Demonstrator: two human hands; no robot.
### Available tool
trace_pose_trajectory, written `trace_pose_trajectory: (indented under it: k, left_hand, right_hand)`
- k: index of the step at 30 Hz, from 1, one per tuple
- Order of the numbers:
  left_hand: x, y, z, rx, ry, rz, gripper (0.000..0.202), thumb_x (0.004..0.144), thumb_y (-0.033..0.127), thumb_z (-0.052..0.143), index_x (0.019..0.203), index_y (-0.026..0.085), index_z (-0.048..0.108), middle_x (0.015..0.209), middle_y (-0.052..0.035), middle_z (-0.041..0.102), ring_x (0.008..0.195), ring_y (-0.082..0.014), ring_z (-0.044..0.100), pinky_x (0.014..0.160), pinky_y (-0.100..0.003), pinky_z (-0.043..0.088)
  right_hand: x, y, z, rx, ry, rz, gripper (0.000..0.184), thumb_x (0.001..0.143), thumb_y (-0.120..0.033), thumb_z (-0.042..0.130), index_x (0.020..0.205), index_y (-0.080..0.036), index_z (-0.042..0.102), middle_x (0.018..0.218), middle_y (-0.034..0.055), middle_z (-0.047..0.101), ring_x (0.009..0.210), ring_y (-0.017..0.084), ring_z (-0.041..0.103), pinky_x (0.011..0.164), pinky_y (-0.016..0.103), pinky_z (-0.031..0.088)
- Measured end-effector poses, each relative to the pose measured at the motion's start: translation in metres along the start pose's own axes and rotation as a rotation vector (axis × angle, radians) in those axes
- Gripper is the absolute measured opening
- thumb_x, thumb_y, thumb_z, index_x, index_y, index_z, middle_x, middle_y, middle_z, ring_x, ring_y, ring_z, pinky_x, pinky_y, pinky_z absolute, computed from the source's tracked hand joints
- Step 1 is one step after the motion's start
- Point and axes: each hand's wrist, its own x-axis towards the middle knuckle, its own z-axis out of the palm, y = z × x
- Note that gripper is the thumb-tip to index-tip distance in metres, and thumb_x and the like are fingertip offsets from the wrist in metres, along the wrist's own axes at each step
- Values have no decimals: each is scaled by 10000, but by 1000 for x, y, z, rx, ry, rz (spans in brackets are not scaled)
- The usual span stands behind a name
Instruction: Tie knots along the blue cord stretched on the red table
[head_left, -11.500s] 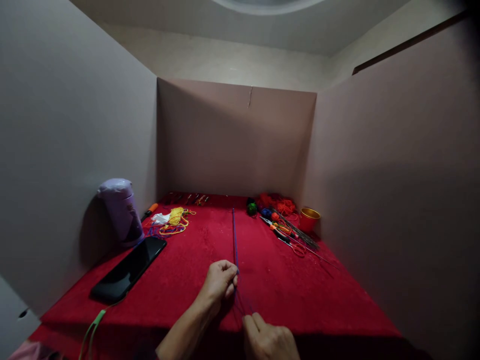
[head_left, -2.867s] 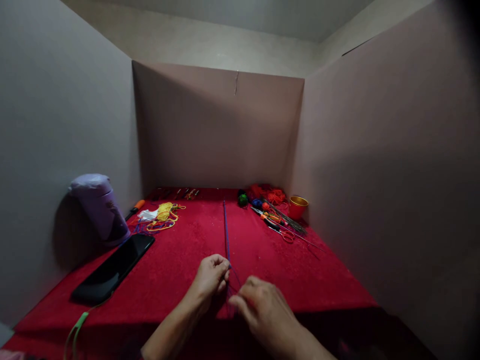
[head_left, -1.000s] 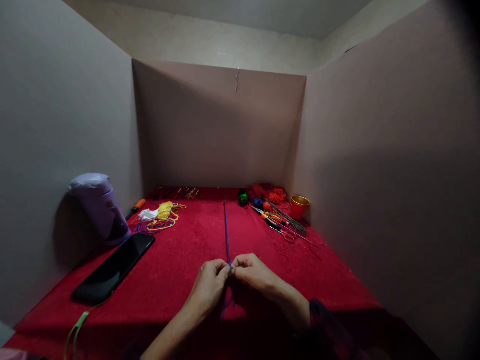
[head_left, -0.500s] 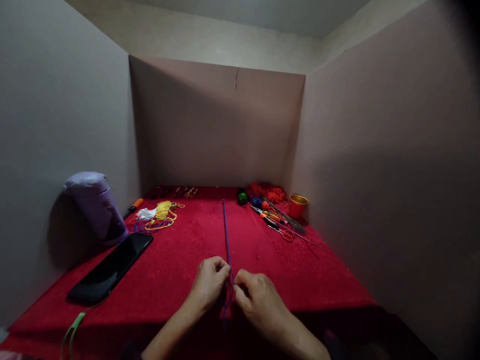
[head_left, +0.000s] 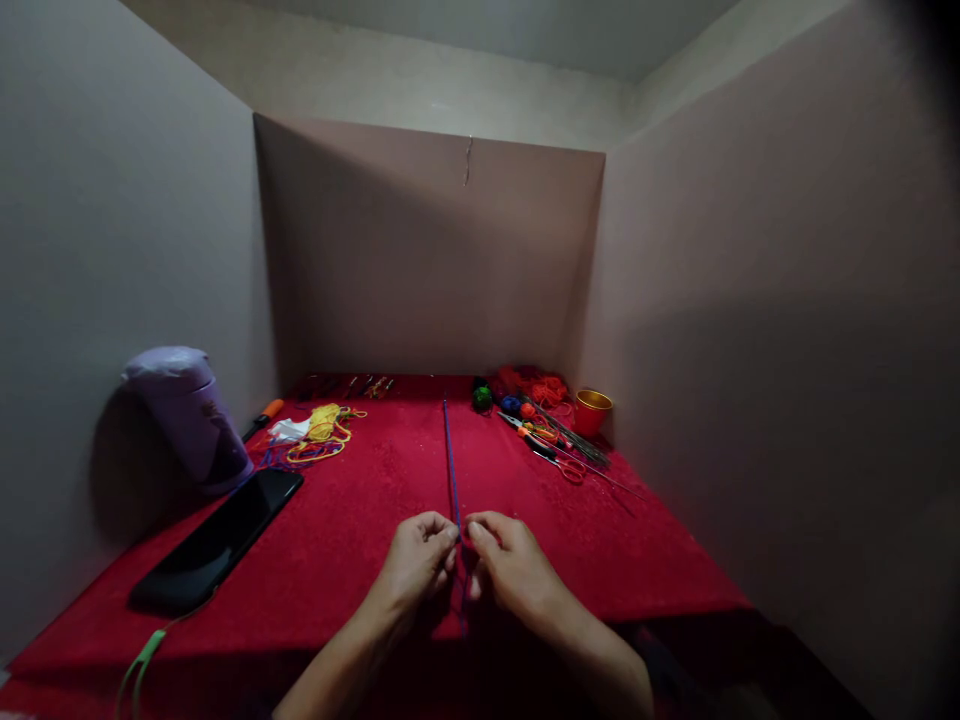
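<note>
A thin blue cord [head_left: 450, 460] lies stretched along the middle of the red cloth [head_left: 360, 520], running from the far side toward me. My left hand [head_left: 415, 563] pinches the near part of that cord between thumb and fingers. My right hand [head_left: 504, 562] sits right beside it, fingertips touching the left ones, also pinched on the blue cord. Loose blue strands hang down below both hands toward the table's near edge.
A purple kettle [head_left: 187, 415] and a black phone [head_left: 217, 540] with a green cable [head_left: 139, 665] lie at the left. Yellow and purple cords [head_left: 322, 440] lie behind them. Far right: yarn balls [head_left: 517, 395], scissors and tools [head_left: 559, 450], a gold-rimmed cup [head_left: 594, 412]. Cardboard walls enclose three sides.
Over the last second my right hand dipped toward me and came back up, its fingertips again meeting the left hand's at the cord. The left hand has stayed in place.
</note>
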Motion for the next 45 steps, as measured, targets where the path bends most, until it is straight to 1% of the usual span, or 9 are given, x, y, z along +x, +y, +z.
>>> trace_pose_trajectory:
  k: [4, 11, 16, 23, 30, 34, 38, 42, 45]
  left_hand:
    - [4, -3, -3, 58, -9, 40, 392, 610, 534, 584, 604, 163, 460, 410, 61, 449, 317, -32, 302, 362, -172, 196]
    - [6, -14, -12, 293, 42, 142, 242, 705, 390, 489, 610, 168, 473, 448, 54, 435, 392, -73, 355, 414, -197, 248]
    - [-2, -7, -14, 679, 86, 325, 192, 783, 214, 413, 635, 158, 520, 581, -4, 533, 568, -115, 471, 543, -218, 305]
    - [-30, 2, -6, 1182, 238, 347, 254, 849, 139, 342, 768, 169, 582, 751, -73, 635, 685, -179, 591, 563, -261, 279]
    - [-51, -28, 16, 1378, 207, 559, 271, 760, 9, 367, 755, 178, 578, 662, -49, 628, 547, -169, 585, 483, -276, 262]
    - [-52, -34, 19, 1326, 199, 632, 257, 774, 38, 383, 724, 186, 587, 622, -44, 612, 516, -152, 568, 465, -252, 299]
    - [-48, -16, 10, 967, 221, 608, 253, 874, 223, 366, 863, 211, 618, 798, -57, 637, 692, -156, 606, 602, -242, 420]
    - [-26, -8, -1, 524, 288, 422, 257, 828, 273, 402, 924, 161, 612, 889, -92, 650, 804, -183, 602, 704, -281, 457]
    - [-7, -12, -4, 373, 126, 227, 241, 772, 285, 422, 775, 133, 609, 619, -36, 595, 573, -144, 542, 540, -238, 405]
  right_hand:
    - [23, 6, 5, 178, -336, 177, 277, 901, -288, 296, 734, -169, 482, 519, -32, 493, 367, 75, 396, 357, 183, 263]
    - [42, 35, 7, 33, -255, 139, 180, 805, -210, 429, 631, -166, 448, 504, -74, 383, 386, 36, 303, 380, 168, 202]
    - [42, 29, 6, 41, -289, 132, 149, 741, -208, 467, 599, -163, 472, 468, -77, 360, 383, 41, 297, 377, 175, 195]
    - [39, 22, 8, 87, -244, 179, 169, 698, -167, 473, 533, -165, 439, 431, -83, 323, 383, 42, 270, 393, 195, 163]
    - [38, 27, 8, 167, -260, 168, 153, 680, -217, 505, 542, -154, 487, 441, -74, 351, 401, 47, 286, 397, 199, 183]
    - [38, 30, 5, 182, -264, 164, 100, 644, -218, 540, 576, -145, 528, 454, -75, 385, 405, 40, 297, 396, 191, 183]
    - [38, 35, 5, 239, -282, 193, 61, 625, -200, 527, 593, -147, 528, 459, -74, 404, 398, 41, 320, 389, 181, 207]
    - [38, 37, 4, 242, -286, 178, 78, 643, -223, 521, 613, -152, 525, 469, -74, 409, 385, 42, 308, 368, 179, 191]
    - [38, 37, 4, 232, -296, 162, 92, 651, -240, 525, 626, -151, 530, 468, -77, 401, 382, 39, 294, 366, 175, 186]
